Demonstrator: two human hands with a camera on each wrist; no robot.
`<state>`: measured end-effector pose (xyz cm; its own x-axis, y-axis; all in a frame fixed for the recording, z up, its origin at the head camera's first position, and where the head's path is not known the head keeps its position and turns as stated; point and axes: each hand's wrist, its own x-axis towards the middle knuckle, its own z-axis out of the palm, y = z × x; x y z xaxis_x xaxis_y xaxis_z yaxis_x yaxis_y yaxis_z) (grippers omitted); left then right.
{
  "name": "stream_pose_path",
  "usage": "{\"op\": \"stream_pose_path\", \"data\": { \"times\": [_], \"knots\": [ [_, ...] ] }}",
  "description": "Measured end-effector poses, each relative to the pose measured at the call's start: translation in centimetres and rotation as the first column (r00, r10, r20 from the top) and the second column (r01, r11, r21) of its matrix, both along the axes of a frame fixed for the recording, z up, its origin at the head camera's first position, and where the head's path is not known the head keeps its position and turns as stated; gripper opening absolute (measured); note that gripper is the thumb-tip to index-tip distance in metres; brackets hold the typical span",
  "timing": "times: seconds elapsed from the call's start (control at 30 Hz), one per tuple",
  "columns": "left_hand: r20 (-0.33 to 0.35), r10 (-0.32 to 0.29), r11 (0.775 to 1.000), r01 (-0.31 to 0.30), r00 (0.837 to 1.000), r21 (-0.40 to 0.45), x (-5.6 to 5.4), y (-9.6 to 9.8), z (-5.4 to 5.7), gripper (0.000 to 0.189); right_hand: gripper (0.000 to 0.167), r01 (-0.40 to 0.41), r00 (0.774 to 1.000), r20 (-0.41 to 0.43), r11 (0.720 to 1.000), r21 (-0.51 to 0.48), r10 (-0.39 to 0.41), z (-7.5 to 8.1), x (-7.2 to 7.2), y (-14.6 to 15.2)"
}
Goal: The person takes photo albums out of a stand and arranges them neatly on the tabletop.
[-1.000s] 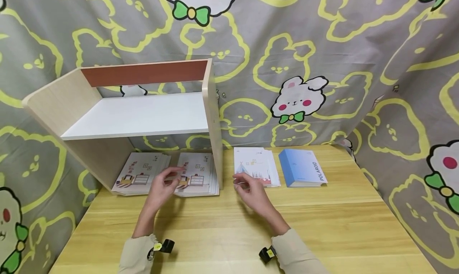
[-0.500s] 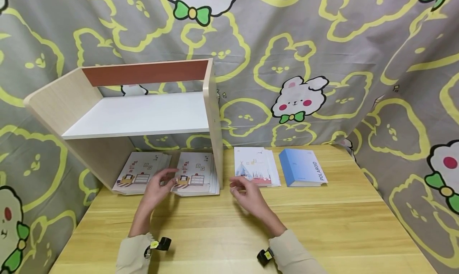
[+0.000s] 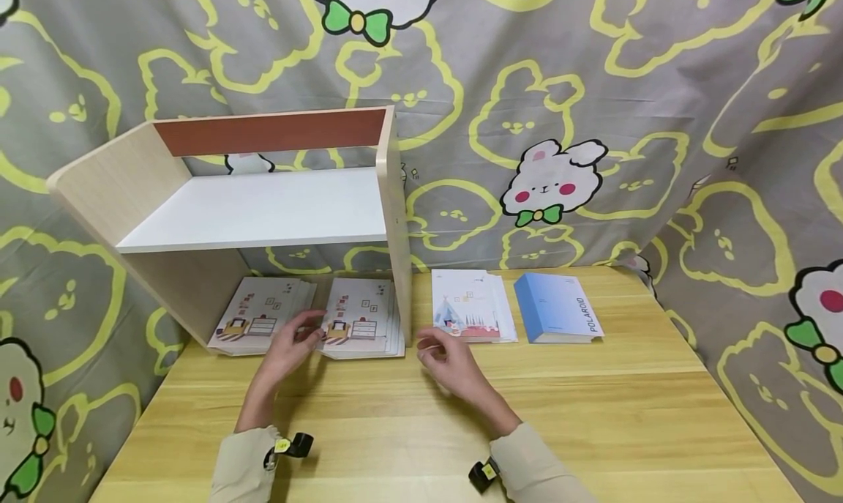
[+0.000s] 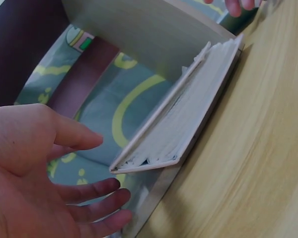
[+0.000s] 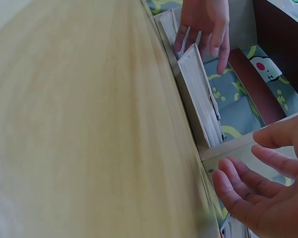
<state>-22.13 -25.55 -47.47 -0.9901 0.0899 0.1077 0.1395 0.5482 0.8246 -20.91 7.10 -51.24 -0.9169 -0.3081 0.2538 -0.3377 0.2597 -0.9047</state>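
Two white albums or books with a printed room scene lie flat in the shelf's lower compartment, a left one and a right one. My left hand hovers by the left front corner of the right one, fingers loosely bent. In the left wrist view, that book's pages face the hand, thumb and fingers spread around a gap by its corner. My right hand is just outside the shelf's right side panel, holding nothing; its relaxed fingers show in the right wrist view.
The wooden shelf unit has a white upper board. To its right on the table lie a white tent-print book and a blue book marked POLAROID. A patterned curtain hangs behind.
Both hands have drifted slightly left and the right hand has drawn off the tent-print book's edge. The books and shelf have stayed in place.
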Motion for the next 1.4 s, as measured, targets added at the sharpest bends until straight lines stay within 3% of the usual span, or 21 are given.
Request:
{"op": "stream_pose_path", "data": {
  "times": [0.37,0.67,0.93,1.4],
  "knots": [
    [0.047,-0.031,0.999,0.029,0.998,0.04,0.0,-0.1,-0.5,0.042,0.03,-0.035,0.998,0.06,0.999,-0.023,0.036,-0.1,0.1,-0.4],
    [0.078,-0.062,0.995,0.056,0.995,0.083,-0.1,-0.5,-0.6,0.044,0.034,-0.04,0.984,0.174,0.999,-0.009,0.041,-0.1,0.1,-0.9],
    [0.088,-0.08,0.99,0.069,0.993,0.119,-0.3,-0.4,-0.9,0.044,0.035,-0.034,0.981,0.191,0.999,0.017,0.03,-0.2,0.1,-1.5],
    [0.121,-0.068,0.993,0.055,0.99,0.106,-0.5,-0.1,-1.2,0.043,0.029,0.027,0.979,0.201,0.999,0.029,-0.033,-0.4,-0.1,-2.8]
  ]
}}
